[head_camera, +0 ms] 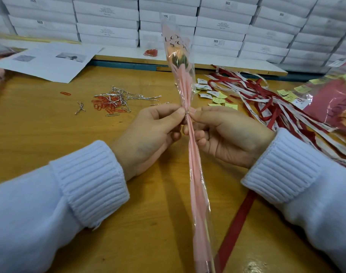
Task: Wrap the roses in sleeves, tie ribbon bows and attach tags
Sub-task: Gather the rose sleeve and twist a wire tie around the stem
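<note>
Left hand (148, 133) pinches the sleeved rose (195, 164) at its gathered neck, on the silver twist tie (186, 113). Long axis runs away from the person, bloom farthest. Right hand (227, 134) pinches the same point from the opposite side, equally near.

We see through one wide-angle camera on the head, facing forward and down at the table (69, 125). Our left hand (148, 134), right hand (231, 136) and the rose (194, 170) sit close beneath it; boxes (109, 20) stand far behind.
</note>
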